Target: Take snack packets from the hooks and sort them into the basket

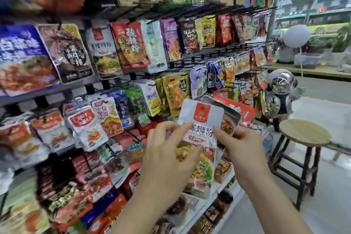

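Wire display rack (64, 87) filled the left and centre, rows of black hooks (190, 11) packed with hanging snack packets from top edge to bottom edge. Wooden stool (303, 132) stood on the floor just past the rack's right end, with a shiny astronaut figurine (282, 83) behind it. No basket was in view, so sorting looked not yet done for this packet.

Task item: the white noodle packet (201, 118) with a red logo was off the hooks, held upright in front of the rack's lower right part, between both hands. A second packet (230, 118) with a grey edge sat right behind it, overlapping its right side. Probably both were gathered as one bundle so they could go to the basket in a single trip.

Left hand (165, 154) was at the white packet's left edge, fingers slightly apart and curled, pinching the edge; the thumb lay across the lower front, likely steadying it. Right hand (243, 150) gripped from the right, thumb pressed on the white packet's front, other fingers curled behind, out of sight. Whether they also clamped the second packet could not be told because of blur.

Judged step: packet freed, being squared up or checked before the drop. Risk: the slick pouches may slide apart
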A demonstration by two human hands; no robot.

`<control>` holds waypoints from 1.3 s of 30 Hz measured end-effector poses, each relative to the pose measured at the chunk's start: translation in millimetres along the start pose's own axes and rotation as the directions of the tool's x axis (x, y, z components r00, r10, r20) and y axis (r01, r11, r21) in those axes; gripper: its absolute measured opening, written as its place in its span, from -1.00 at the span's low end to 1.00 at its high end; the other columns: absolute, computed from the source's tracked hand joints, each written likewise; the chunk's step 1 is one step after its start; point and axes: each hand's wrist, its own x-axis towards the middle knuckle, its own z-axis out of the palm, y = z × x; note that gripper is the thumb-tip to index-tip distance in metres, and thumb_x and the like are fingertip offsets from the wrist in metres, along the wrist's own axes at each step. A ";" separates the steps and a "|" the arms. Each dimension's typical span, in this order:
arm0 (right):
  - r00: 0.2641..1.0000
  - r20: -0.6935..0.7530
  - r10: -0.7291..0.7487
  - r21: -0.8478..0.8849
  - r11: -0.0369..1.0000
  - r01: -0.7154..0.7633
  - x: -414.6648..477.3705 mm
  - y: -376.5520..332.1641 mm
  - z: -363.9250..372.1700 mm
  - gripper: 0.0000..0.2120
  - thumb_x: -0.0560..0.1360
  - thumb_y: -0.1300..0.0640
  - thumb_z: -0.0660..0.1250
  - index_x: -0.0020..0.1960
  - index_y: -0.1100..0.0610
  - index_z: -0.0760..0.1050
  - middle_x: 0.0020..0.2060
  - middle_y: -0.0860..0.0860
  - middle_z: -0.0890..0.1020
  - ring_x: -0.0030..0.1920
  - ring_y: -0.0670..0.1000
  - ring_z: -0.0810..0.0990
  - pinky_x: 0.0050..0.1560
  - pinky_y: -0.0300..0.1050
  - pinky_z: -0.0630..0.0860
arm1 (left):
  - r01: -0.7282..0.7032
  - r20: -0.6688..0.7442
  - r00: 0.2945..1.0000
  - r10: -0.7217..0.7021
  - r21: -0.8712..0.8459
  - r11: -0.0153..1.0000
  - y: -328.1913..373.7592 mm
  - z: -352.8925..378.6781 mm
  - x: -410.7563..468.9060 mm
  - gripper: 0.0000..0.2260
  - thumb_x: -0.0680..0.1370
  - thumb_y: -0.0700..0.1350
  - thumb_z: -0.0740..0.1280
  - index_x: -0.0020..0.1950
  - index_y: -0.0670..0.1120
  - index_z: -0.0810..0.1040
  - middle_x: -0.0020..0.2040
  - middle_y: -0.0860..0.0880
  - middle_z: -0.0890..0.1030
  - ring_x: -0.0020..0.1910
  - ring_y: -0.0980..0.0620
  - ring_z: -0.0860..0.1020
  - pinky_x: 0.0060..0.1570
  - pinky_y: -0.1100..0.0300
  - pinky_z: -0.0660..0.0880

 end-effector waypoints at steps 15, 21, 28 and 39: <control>0.863 0.498 -0.082 -0.092 0.985 0.147 184.8 -26.9 -33.0 -0.89 0.50 0.16 0.39 -0.15 0.13 0.69 -0.23 -0.01 0.73 -0.23 -0.01 0.70 -0.25 -0.18 0.59 | 0.273 -0.150 0.915 -0.375 -0.453 0.848 3.0 66.7 136.3 -0.53 0.44 -0.27 0.47 0.14 0.27 0.56 -0.01 0.03 0.64 -0.16 0.05 0.65 -0.17 0.13 0.62; 0.827 0.542 -0.149 0.033 0.987 0.156 227.7 -32.7 -16.0 -0.85 0.49 0.20 0.37 -0.23 0.19 0.64 -0.53 -0.14 0.56 -0.57 -0.22 0.42 -0.50 -0.40 0.32 | 0.213 -0.267 0.909 -0.320 -0.361 0.908 3.2 66.5 170.5 -0.58 0.52 -0.21 0.40 0.10 0.36 0.54 0.12 0.50 0.46 0.12 0.64 0.33 0.14 0.43 0.39; 0.790 0.544 -0.283 0.055 0.951 0.303 251.5 -46.4 29.8 -0.78 0.46 0.22 0.42 -0.06 -0.11 0.60 -0.19 -0.27 0.68 -0.24 -0.27 0.61 -0.23 -0.35 0.48 | 0.133 -0.477 0.837 -0.269 -0.300 0.945 -24.0 13.1 193.5 -0.54 0.54 -0.26 0.36 0.17 0.33 0.53 0.26 0.37 0.47 -0.07 0.47 0.50 0.06 0.26 0.55; 0.573 0.683 -0.454 0.020 0.795 0.606 242.0 -70.6 118.4 -0.28 0.45 0.13 0.44 0.27 -0.55 0.19 0.13 -0.76 0.15 0.11 -0.74 0.03 0.19 -0.39 0.16 | 0.057 -0.520 0.834 -0.188 -0.256 0.965 -65.9 -112.7 207.5 -0.32 0.55 -0.37 0.30 0.28 0.46 0.35 0.29 0.46 0.39 -0.01 0.03 0.50 0.02 -0.35 0.50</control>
